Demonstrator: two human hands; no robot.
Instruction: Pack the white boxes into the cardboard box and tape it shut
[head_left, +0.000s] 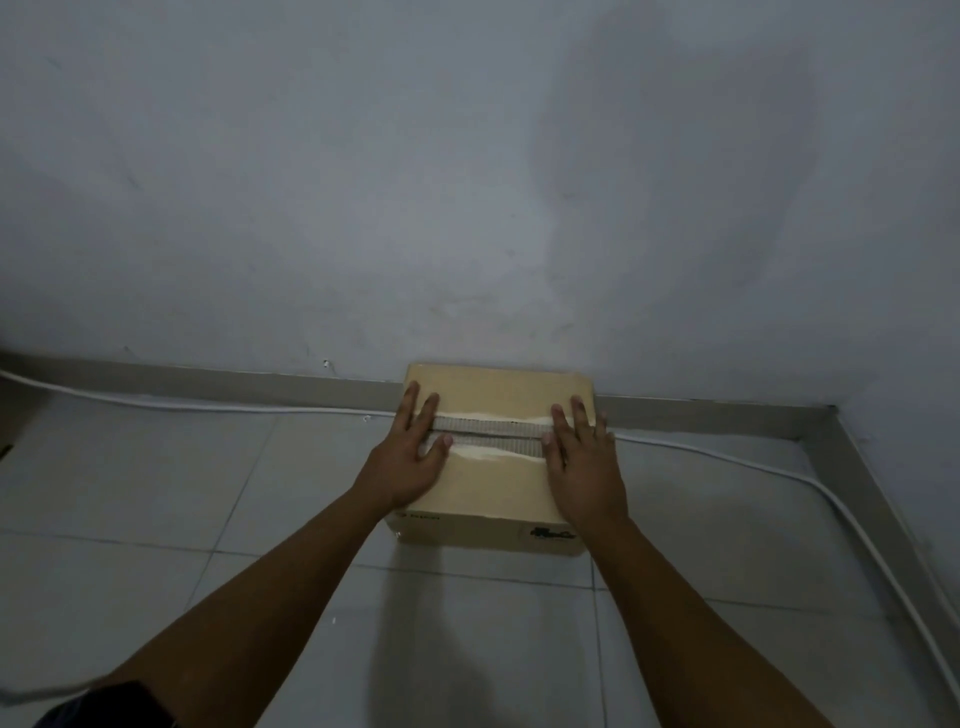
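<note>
A tan cardboard box (493, 483) stands on the tiled floor against the wall. Its two top flaps are folded down and meet along a middle seam (491, 432) with torn, pale edges. My left hand (410, 457) lies flat on the left end of the flaps, fingers spread across the seam. My right hand (582, 457) lies flat on the right end in the same way. Neither hand grips anything. No white boxes and no tape roll are in view.
A white cable (208, 402) runs along the grey skirting, passes behind the box and curves down the right side (852, 530). The room corner (831, 410) is close on the right. Grey floor tiles (156, 493) spread to the left and front.
</note>
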